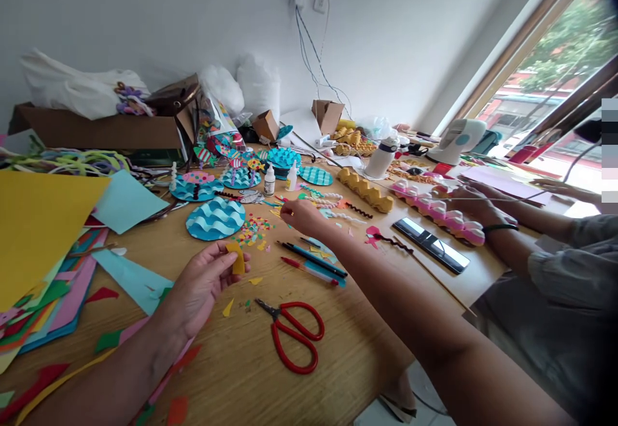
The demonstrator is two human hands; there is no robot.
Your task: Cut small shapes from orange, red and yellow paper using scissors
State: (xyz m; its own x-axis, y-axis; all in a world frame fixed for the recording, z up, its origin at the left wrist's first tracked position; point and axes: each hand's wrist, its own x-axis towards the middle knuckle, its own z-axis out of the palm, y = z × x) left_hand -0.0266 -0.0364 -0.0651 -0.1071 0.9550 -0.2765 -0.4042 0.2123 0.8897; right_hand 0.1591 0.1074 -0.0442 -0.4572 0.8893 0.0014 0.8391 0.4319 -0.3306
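A small folded-looking piece of yellow paper (236, 260) is pinched between the thumb and fingers of my left hand (210, 276). My right hand (303, 217) reaches farther across the table with its fingers closed together; a tiny yellow bit shows at the fingertips, too small to name. Thin yellow strips (275, 211) lie just left of those fingertips. Between the hands are scattered paper confetti (253, 230) and a blue disc with wavy paper (215, 220). Red-handled scissors (294, 336) rest on the table nearer to me, beside yellow scraps (228, 308).
Pens (313, 259) lie under my right forearm. Stacked coloured paper (48, 239) fills the left side. Glue bottles (269, 181), a phone (431, 246) and a pink egg-carton strip (437, 210) stand or lie beyond. At right, another person's hands (470, 201) work near that strip.
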